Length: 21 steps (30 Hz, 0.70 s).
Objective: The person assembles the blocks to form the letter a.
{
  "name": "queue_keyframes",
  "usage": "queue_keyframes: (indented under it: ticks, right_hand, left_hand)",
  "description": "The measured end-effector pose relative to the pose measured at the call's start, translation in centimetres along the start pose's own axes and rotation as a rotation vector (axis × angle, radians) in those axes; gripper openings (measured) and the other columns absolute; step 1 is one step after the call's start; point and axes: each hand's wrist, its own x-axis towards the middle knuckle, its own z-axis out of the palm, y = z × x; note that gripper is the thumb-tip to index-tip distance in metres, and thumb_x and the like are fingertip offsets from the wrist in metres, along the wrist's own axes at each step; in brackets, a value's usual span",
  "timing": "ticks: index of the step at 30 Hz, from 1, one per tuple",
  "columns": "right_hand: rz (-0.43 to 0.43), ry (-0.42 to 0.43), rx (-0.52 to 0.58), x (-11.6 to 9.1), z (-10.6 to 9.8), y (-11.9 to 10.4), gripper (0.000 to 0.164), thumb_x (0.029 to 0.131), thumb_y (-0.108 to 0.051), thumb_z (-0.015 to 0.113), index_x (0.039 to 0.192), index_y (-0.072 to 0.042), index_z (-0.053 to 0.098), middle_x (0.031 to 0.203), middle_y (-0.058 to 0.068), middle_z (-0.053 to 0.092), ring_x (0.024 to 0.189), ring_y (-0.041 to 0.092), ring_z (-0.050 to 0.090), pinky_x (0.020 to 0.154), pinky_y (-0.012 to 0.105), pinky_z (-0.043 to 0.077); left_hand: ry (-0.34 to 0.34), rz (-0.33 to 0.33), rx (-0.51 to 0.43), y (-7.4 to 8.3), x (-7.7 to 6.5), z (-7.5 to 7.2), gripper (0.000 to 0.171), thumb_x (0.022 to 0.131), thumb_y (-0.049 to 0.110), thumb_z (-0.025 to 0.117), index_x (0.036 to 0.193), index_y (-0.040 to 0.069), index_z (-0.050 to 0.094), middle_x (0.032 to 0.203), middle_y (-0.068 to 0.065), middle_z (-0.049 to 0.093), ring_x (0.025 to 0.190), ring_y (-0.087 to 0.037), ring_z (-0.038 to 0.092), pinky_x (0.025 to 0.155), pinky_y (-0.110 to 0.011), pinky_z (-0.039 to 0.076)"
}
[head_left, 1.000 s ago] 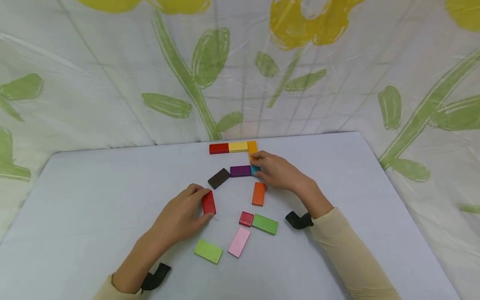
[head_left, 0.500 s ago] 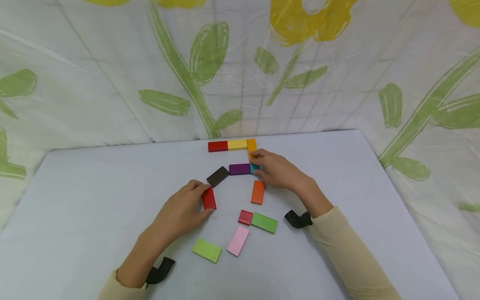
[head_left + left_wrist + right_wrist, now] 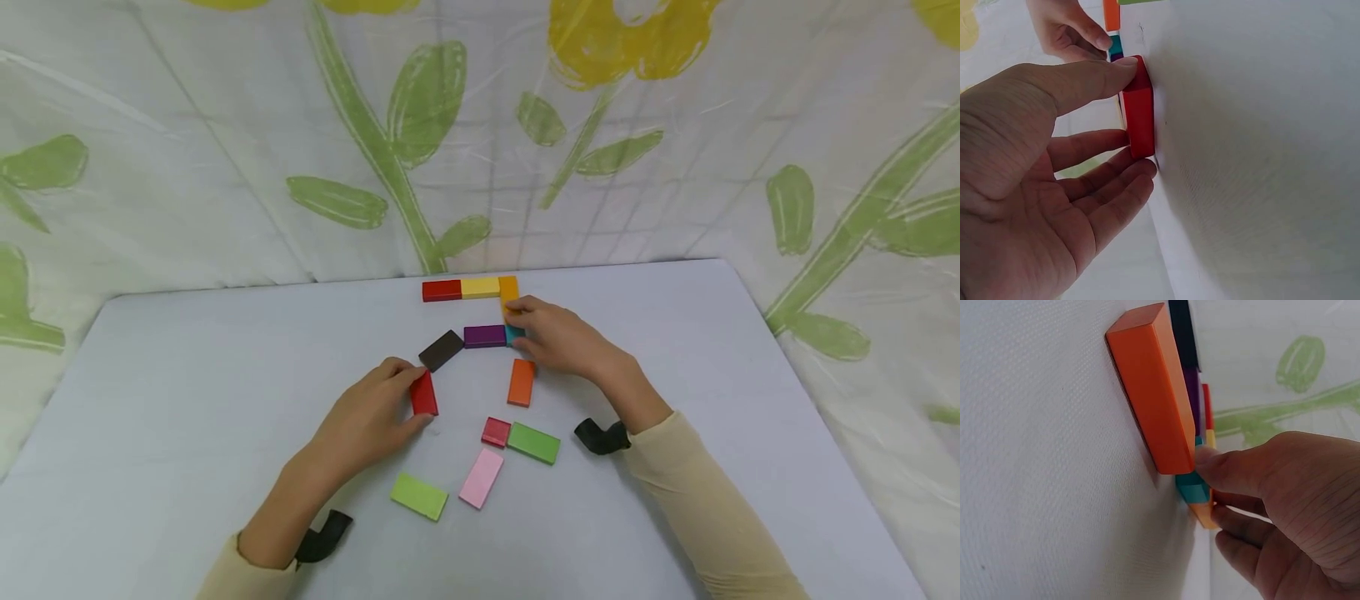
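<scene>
- One red block [image 3: 424, 394] lay pinched between the thumb and fingers of the left hand [image 3: 369, 417], near the dark brown block [image 3: 442, 351].
- One teal block [image 3: 513, 335] sat in the grip of the right hand [image 3: 562, 340], beside the purple block [image 3: 484, 337].

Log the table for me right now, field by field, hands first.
left hand: pinches red block
right hand: touches teal block and amber block
far row: dark-red block, yellow block meeting amber block
purple block: between black block and teal block
orange block: held by neither hand
near group: crimson block, green block, pink block, lime block
</scene>
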Motion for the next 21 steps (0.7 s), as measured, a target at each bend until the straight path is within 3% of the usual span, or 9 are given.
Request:
queue_keyframes:
  ticks: [21]
  right_hand:
    - [-0.012, 0.008, 0.021, 0.08, 0.09, 0.45, 0.051, 0.102, -0.017, 0.071, 0.149, -0.001, 0.058, 0.161, 0.017, 0.051, 0.147, 0.037, 0.054, 0.12, 0.051, 0.048]
  left_hand:
    - [0.008, 0.022, 0.003, -0.19, 0.09, 0.31, 0.059, 0.088, 0.025, 0.088, 0.138, 0.002, 0.067, 0.133, -0.012, 0.067, 0.12, -0.028, 0.067, 0.099, -0.044, 0.063]
